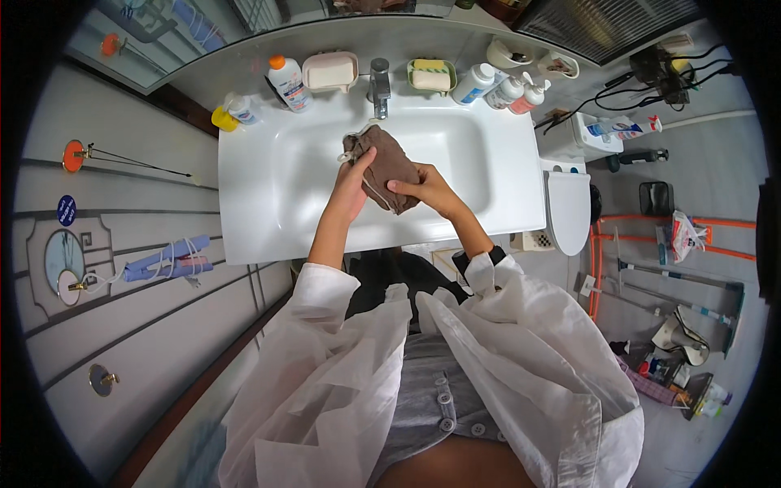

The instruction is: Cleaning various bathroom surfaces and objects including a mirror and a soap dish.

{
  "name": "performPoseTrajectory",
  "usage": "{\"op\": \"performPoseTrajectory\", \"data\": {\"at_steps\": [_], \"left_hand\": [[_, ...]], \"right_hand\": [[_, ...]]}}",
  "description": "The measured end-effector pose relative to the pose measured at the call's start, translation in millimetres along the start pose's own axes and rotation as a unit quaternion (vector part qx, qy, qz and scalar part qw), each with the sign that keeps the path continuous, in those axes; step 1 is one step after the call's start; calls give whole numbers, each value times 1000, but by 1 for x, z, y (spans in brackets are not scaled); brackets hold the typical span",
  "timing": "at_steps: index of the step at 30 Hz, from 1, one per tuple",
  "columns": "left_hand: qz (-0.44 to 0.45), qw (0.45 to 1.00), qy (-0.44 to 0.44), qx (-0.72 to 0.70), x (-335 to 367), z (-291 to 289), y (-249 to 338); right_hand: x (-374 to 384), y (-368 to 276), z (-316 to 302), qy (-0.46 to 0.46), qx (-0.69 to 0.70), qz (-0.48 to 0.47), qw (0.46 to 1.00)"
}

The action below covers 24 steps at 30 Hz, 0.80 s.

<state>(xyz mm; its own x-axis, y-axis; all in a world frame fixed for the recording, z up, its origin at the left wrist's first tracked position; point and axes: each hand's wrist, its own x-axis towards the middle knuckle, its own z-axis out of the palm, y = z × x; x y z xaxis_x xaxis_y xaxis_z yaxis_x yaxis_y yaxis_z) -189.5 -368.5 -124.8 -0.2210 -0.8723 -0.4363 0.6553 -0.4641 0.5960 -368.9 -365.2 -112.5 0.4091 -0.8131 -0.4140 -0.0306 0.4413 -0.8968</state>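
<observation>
Over the white washbasin (297, 183), I hold a folded bundle of brown cloth (386, 161) with a white edge and a small white loop at its left side. My left hand (351, 189) grips its left side, thumb on top. At the lower right, my right hand (435, 192) has its thumb pressed on the top and its fingers partly hidden behind the bundle. The chrome faucet (379, 85) stands just beyond the cloth. What lies inside the folds cannot be seen.
Along the basin's back stand a white bottle with an orange cap (288, 81), a pink soap dish (330, 71), a green soap dish (432, 76) and several pump bottles (506, 93). To the right is a toilet (567, 207); on the left wall hangs a blue roll (167, 259).
</observation>
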Motion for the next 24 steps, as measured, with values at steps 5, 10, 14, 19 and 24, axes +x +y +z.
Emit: {"op": "performPoseTrajectory", "data": {"at_steps": [5, 10, 14, 19, 24], "left_hand": [[102, 990, 65, 76, -3, -3, -7], [120, 986, 103, 44, -12, -7, -3], [101, 987, 120, 44, -12, -11, -3], [45, 978, 163, 119, -5, -14, 2], [78, 981, -20, 177, 5, 6, 24]], "right_hand": [[1, 4, -3, 15, -169, -72, 983], [-11, -12, -7, 15, -146, -113, 983], [-7, -10, -21, 62, -68, -91, 992], [10, 9, -39, 67, -141, -44, 987], [24, -30, -21, -13, -258, -188, 947]]}}
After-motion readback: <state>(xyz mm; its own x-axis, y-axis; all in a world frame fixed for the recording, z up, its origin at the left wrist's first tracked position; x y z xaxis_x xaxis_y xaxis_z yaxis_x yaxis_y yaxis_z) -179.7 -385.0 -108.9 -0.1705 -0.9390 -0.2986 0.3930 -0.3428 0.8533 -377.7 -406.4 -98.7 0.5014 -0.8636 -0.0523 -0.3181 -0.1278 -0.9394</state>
